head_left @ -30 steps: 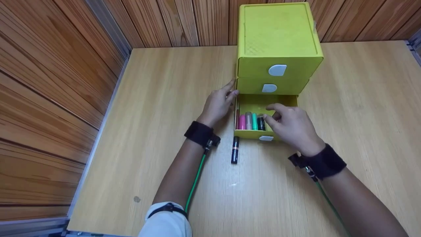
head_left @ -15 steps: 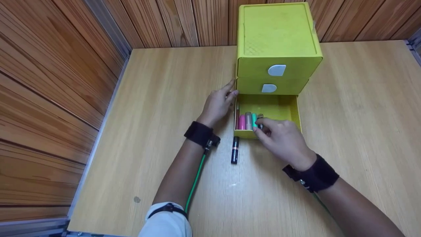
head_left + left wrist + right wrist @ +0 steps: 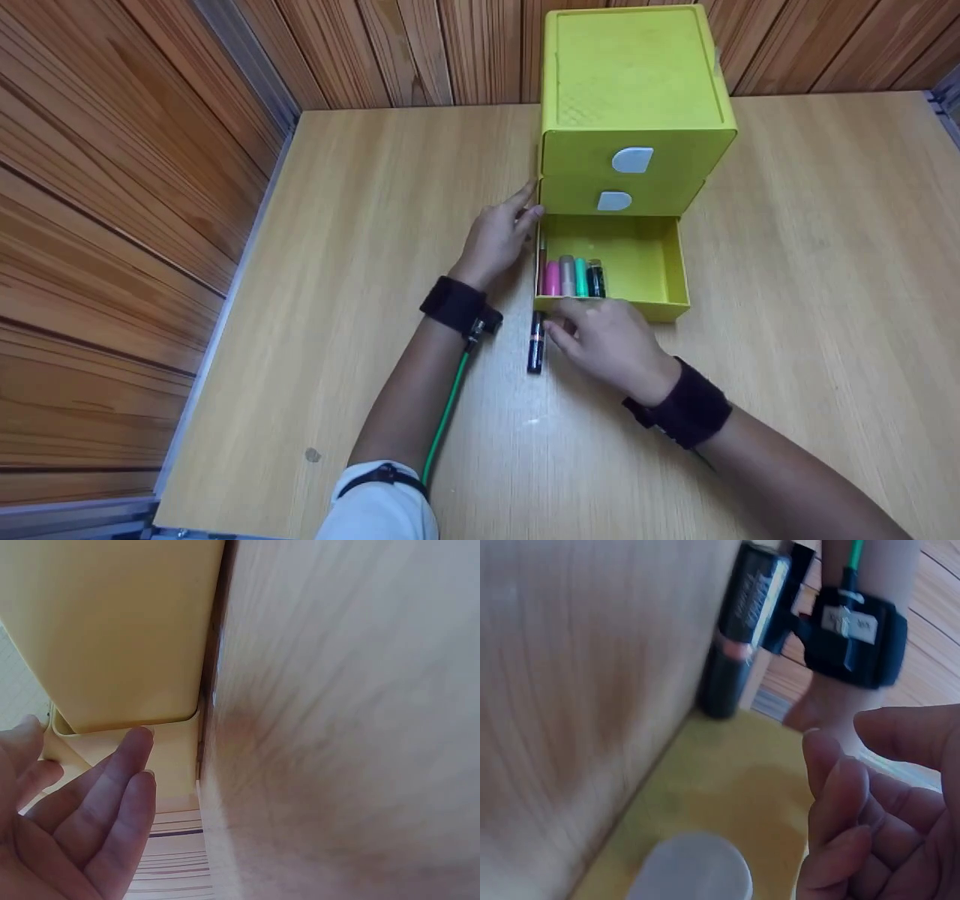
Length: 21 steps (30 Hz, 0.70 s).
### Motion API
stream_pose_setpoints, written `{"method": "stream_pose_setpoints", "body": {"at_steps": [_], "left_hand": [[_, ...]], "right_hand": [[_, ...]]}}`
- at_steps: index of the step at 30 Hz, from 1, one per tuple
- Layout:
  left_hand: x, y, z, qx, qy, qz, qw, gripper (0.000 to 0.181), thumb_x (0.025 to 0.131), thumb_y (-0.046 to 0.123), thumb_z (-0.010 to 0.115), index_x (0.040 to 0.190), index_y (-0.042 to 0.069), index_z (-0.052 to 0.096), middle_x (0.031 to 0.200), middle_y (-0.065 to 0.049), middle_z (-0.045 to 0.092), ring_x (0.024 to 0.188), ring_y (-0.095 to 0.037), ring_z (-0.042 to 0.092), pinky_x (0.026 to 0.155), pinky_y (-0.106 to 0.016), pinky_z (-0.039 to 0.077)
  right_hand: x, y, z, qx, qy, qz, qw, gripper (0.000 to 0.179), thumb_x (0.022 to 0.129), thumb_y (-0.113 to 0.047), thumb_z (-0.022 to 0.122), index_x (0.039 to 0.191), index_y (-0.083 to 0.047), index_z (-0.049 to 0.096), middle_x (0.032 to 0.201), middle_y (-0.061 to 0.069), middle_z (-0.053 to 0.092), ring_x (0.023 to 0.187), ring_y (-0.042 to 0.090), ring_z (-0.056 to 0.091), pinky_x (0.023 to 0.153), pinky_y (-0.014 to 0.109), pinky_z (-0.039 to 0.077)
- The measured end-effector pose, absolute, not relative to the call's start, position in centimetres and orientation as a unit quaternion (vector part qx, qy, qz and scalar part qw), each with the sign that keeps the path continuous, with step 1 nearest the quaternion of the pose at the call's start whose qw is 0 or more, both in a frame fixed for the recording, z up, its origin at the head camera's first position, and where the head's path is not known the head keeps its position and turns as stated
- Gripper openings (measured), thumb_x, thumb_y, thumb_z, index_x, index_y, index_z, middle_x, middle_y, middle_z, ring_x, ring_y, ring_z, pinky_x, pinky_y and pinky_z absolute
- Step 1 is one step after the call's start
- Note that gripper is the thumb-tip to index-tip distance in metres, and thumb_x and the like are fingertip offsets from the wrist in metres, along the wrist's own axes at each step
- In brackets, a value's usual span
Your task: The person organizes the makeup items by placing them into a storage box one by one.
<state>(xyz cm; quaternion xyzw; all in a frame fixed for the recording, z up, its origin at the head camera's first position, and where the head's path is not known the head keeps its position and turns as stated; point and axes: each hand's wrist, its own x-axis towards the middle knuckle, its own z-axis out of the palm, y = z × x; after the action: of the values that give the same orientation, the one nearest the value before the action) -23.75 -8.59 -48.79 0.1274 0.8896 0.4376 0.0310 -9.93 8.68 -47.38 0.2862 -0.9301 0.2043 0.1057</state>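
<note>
In the head view a black lipstick tube with a copper-pink band point(image 3: 535, 346) lies on the table in front of the pulled-out bottom drawer point(image 3: 646, 259). My right hand point(image 3: 609, 341) hovers just right of that tube, thumb and forefinger apart, other fingers loosely curled, holding nothing. Inside the drawer stand several slim tubes: a pink one point(image 3: 553, 279), a grey one point(image 3: 567, 276), a green one point(image 3: 580, 277) and a black one point(image 3: 596, 279). With extended fingers, my left hand point(image 3: 495, 240) rests against the left side of the yellow-green drawer cabinet point(image 3: 637, 71).
White tabs mark the drawer fronts, such as the top tab point(image 3: 633, 160) and the middle tab point(image 3: 614, 201); both upper drawers are pushed in. Behind the cabinet runs a wood-plank wall point(image 3: 420, 52). A green cable point(image 3: 448, 412) trails along the left forearm.
My right hand has moved left and toward me, from over the drawer, past the standing tubes, to beside the lipstick tube. The left hand has stayed at the cabinet's side.
</note>
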Motion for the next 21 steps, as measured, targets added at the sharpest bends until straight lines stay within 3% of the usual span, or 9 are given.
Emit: {"method": "stream_pose_setpoints", "body": {"at_steps": [8,16,21], "left_hand": [[-23.8,-8.6,-48.7,0.127,0.891,0.434,0.031,0.056,0.101,0.043,0.047,0.152,0.023,0.035,0.092,-0.002,0.067,0.061,-0.014,0.056,0.056,-0.027,0.047],[-23.6,-8.4,-48.4,0.116,0.886,0.446,0.044,0.055,0.101,0.043,0.047,0.152,0.027,0.033,0.087,-0.002,0.067,0.061,-0.015,0.057,0.054,-0.027,0.048],[-23.7,-8.6,-48.5,0.115,0.884,0.450,0.045,0.056,0.101,0.042,0.048,0.152,0.025,0.034,0.091,-0.002,0.068,0.061,-0.015,0.057,0.054,-0.027,0.048]], "right_hand": [[-10.4,7.1,-48.3,0.280,-0.945,0.162,0.057,0.036,0.090,-0.036,0.070,0.103,-0.003,0.069,0.054,-0.005,0.048,0.045,0.012,0.045,0.041,0.030,0.042],[-10.8,6.5,-48.4,0.273,-0.951,0.141,0.022,0.035,0.088,-0.040,0.071,0.089,-0.005,0.068,0.060,-0.001,0.055,0.049,0.015,0.052,0.044,0.034,0.047],[-10.9,6.2,-48.7,0.292,-0.948,0.125,0.034,0.033,0.084,-0.037,0.076,0.082,-0.007,0.064,0.062,0.001,0.058,0.053,0.021,0.060,0.044,0.037,0.048]]}}
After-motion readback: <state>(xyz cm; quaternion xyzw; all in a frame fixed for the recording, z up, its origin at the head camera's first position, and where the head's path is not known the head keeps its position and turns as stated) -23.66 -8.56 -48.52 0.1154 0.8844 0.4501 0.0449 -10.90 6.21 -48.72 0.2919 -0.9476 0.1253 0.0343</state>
